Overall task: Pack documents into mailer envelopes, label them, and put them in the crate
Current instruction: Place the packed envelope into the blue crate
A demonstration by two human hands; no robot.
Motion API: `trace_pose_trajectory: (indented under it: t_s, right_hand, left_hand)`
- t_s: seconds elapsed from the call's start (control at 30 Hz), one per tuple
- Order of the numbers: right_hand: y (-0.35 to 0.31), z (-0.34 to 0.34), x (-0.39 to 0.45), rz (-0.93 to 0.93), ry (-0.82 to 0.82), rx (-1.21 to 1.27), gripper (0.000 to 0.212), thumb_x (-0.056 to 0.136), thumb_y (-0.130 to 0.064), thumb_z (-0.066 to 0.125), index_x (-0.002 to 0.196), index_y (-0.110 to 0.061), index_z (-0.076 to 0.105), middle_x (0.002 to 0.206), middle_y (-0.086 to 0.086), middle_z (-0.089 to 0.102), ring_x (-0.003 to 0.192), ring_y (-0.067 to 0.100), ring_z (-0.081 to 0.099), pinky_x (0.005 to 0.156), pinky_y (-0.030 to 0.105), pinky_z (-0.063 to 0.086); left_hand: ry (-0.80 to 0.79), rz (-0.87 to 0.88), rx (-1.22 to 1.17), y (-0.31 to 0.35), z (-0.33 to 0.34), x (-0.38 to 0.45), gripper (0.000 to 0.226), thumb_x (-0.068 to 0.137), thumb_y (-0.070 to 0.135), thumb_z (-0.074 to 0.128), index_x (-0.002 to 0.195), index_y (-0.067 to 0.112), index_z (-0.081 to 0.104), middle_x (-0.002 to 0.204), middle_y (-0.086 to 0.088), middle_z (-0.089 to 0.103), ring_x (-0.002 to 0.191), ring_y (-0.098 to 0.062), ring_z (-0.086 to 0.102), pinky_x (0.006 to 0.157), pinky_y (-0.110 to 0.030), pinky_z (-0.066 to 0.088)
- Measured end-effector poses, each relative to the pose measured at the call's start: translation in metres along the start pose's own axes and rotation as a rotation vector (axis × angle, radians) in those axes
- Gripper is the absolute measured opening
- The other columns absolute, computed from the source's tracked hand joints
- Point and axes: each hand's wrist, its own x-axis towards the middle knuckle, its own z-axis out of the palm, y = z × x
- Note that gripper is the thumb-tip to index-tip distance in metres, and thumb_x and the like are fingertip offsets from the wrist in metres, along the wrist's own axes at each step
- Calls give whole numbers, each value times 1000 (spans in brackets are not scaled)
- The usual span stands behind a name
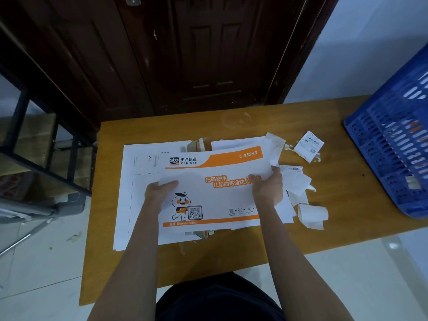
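A white and orange mailer envelope [208,195] with an express logo and a cartoon figure lies in the middle of the wooden table [231,126]. My left hand [157,193] grips its left edge, fingers on top. My right hand [267,188] grips its right edge, thumb on the printed face. Under it lies a stack of white envelopes [139,163], face down. A printed shipping label [309,145] lies to the right. The blue plastic crate [393,144] stands tilted at the table's right end, with envelopes showing through its slots.
Torn label backing papers [298,184] and a curled strip [312,215] litter the table right of the envelope. A dark wooden door [196,54] stands behind the table. A black metal shelf [34,140] is at the left. Pale tiled floor [46,262] surrounds the table.
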Motion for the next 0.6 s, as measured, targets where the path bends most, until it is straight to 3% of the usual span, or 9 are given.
trace_pose_trajectory:
  t_s: [0.27,0.47,0.6]
  right_hand:
    - [-5,0,-4,-25,35,38,62,80,-32,73,132,-19,42,127,3,55,111,29,57,86,43,49]
    - [-26,-8,8,-57,61,68,63,78,-34,74,131,-20,43,126,1,56,108,25,59,72,33,43]
    - [-37,-20,17,-94,92,91,64,76,-33,77,130,-19,45,127,-1,56,109,23,59,73,33,42]
  left_hand:
    - [50,50,-38,4,-1,6,41,81,22,75,116,5,64,117,-15,65,104,-35,61,92,-41,51]
    - [29,127,-27,31,-2,11,35,80,22,75,111,8,67,112,-12,68,93,-29,65,82,-35,53]
    - [13,207,54,51,-1,16,39,75,22,79,110,8,68,112,-11,69,99,-29,66,90,-41,53]
